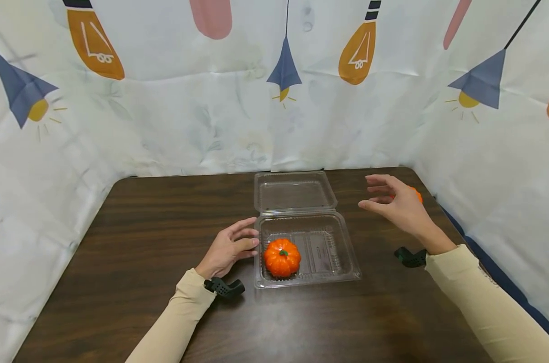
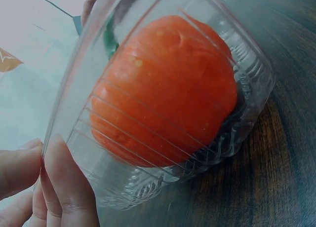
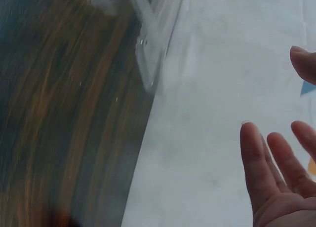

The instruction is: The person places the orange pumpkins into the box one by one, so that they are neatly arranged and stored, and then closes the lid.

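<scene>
A clear plastic clamshell container (image 1: 326, 254) lies on the table with its lid (image 1: 296, 194) folded back, away from me. Inside its left part sits a small orange toy pumpkin (image 1: 282, 258) with a green stem, seen through the clear wall in the left wrist view. My left hand (image 1: 226, 247) pinches the container's left rim between thumb and fingers. To the right of the container, my right hand (image 1: 399, 204) is above the table, fingers spread apart and holding nothing. Partly hidden behind it is an orange-red object (image 1: 418, 194) whose kind cannot be made out.
The dark wood-grain table (image 1: 165, 206) ends at a printed white cloth (image 1: 174, 126) hanging behind and along the sides. Black bands with small devices (image 1: 224, 287) are worn on both wrists.
</scene>
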`<state>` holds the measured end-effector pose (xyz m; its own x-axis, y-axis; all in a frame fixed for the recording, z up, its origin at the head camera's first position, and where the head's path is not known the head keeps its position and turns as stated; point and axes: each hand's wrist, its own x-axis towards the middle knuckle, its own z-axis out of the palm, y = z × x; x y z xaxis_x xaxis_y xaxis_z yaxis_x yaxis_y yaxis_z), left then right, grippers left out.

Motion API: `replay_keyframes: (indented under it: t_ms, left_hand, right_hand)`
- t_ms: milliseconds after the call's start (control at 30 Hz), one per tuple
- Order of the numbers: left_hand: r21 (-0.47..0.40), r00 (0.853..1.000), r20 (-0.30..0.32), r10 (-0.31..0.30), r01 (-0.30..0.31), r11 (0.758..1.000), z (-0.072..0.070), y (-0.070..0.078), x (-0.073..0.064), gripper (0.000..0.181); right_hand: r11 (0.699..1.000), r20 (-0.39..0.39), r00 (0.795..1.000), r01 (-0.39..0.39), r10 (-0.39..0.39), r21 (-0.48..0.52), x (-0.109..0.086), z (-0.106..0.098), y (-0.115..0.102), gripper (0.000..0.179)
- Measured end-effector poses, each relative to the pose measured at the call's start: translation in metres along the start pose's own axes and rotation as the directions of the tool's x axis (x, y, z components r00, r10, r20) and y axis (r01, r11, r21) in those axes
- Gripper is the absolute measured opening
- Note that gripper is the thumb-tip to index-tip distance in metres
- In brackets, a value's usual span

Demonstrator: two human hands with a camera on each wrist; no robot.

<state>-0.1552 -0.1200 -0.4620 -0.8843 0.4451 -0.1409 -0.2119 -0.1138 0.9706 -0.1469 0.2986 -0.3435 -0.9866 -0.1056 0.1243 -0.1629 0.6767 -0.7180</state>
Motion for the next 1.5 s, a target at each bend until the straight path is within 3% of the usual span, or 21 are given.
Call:
replay_keyframes:
  t_ms: [267,667,1033,1300,1500]
  left_hand:
    - [-0.012,1.000,0.011,-0.005,0.005,1.000,0.003,0.001,0.001,0.066]
    - [-0.018,1.000,0.004,-0.013,0.013,1.000,0.004,-0.001,0.001,0.066]
    - [-0.020,1.000,0.001,-0.008,0.008,1.000,0.003,0.000,0.002,0.066]
    - [-0.022,1.000,0.001,-0.007,0.007,1.000,0.001,0.001,0.000,0.066]
    - [-0.019,1.000,0.000,-0.011,0.011,1.000,0.001,0.001,0.000,0.066]
  right_hand:
    - [0.997,-0.049,0.997,-0.055,0.052,-0.062,0.000,-0.019,0.022,0.072]
    - [0.969,-0.093,0.972,-0.225,0.216,-0.103,0.005,-0.041,0.062,0.080]
    - [0.961,-0.154,0.967,-0.227,0.203,-0.158,0.002,-0.059,0.093,0.075]
    - [0.959,-0.177,0.951,-0.270,0.253,-0.082,0.000,-0.066,0.106,0.076]
    - [0.951,-0.188,0.944,-0.292,0.271,-0.097,-0.001,-0.071,0.116,0.077]
